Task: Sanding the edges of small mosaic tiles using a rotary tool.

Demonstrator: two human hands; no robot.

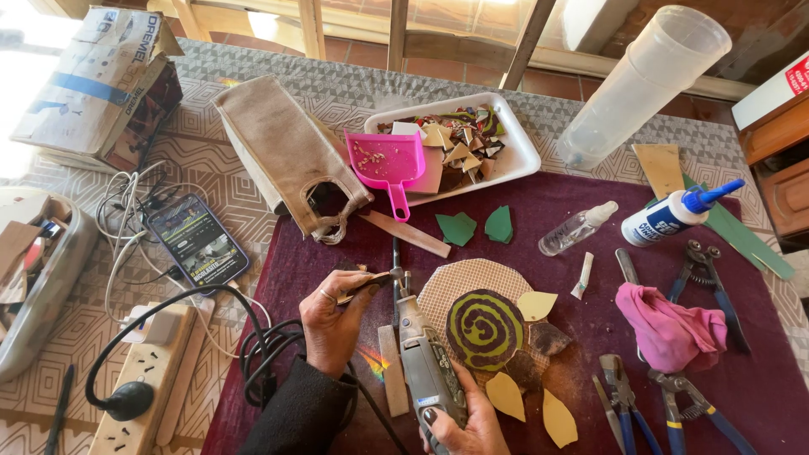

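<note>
Far left sits a taped cardboard box (94, 84); right fingers (438, 421) pinch the grey rotary tool (428, 366), left fingers (358, 291) a shard (371, 283).

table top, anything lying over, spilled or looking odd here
The tall clear plastic container lies tipped on its side at the far right, apparently empty, nothing spilled. Pale dust speckles the maroon mat near the spiral mosaic disc. Nothing else stands out.
</note>
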